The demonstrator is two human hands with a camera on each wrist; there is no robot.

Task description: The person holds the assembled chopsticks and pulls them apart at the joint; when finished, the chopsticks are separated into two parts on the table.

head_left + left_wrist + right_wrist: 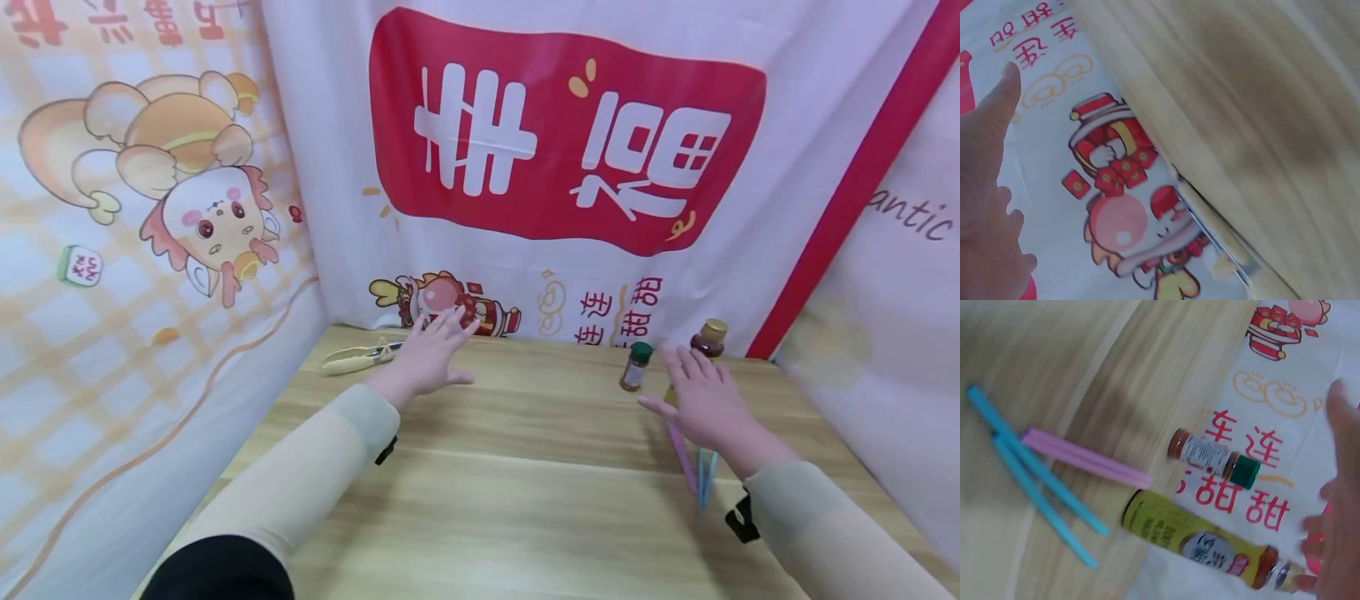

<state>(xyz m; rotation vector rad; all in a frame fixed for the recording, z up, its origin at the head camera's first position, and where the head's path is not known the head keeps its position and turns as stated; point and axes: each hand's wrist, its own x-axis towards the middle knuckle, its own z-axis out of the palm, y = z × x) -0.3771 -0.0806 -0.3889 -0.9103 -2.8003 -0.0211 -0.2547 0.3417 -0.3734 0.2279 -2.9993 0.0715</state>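
My left hand (431, 357) is held out over the back left of the table, fingers spread, holding nothing. Close to it lie tongs (358, 358) with cream grips and metal arms, partly covered by the hand in the head view. My right hand (703, 398) reaches over the right side, fingers straight and spread, grasping nothing. Around it stand a small spice jar (1210, 457) with a green cap and a taller sauce bottle (1194, 537) with a yellow label. Pink sticks (1085, 456) and two blue sticks (1041, 481) lie on the table below that hand.
The wooden table (480, 517) ends at a white printed cloth (525, 275) hanging along its back edge. Patterned cloth (150, 367) hangs on the left, and a pale cloth (885, 367) hangs on the right.
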